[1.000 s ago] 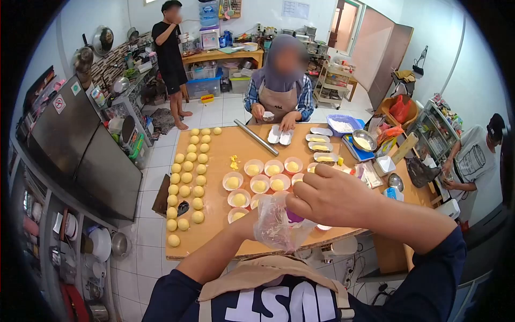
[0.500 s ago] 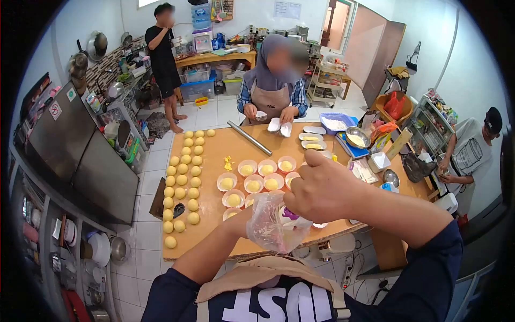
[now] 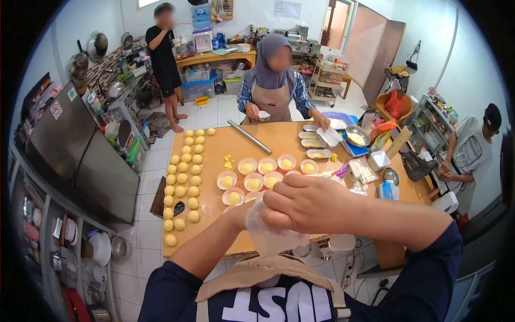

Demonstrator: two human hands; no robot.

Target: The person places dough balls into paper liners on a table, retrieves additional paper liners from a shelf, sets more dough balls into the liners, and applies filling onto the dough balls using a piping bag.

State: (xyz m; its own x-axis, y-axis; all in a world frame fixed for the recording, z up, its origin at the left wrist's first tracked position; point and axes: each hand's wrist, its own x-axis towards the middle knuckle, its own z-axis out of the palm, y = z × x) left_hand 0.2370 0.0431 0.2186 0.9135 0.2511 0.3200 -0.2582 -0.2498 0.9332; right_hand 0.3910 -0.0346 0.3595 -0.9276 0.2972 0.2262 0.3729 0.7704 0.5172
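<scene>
A cloudy plastic bag (image 3: 276,244) hangs close to my apron, with pale contents showing through. My left hand (image 3: 253,217) supports the bag from the left; the plastic and my other hand hide its fingers. From the right, my right hand (image 3: 300,201) curls its fingers over the top of the bag and grips it. Just beyond my hands, pale yellow dough balls sit in paper cups (image 3: 233,198). A purple-and-white utensil (image 3: 341,172) lies on the table to the right of the cups.
Rows of dough balls (image 3: 182,178) line the table's left side. A metal rolling pin (image 3: 249,137) lies toward the far edge. Across the table, a co-worker (image 3: 272,96) handles oval paper liners (image 3: 329,136). A metal bowl (image 3: 358,137) and packages stand at right.
My right hand has come down from above the bag and closed on its top. The purple piece seen at the bag is gone from there. The co-worker's hand has moved liners rightward.
</scene>
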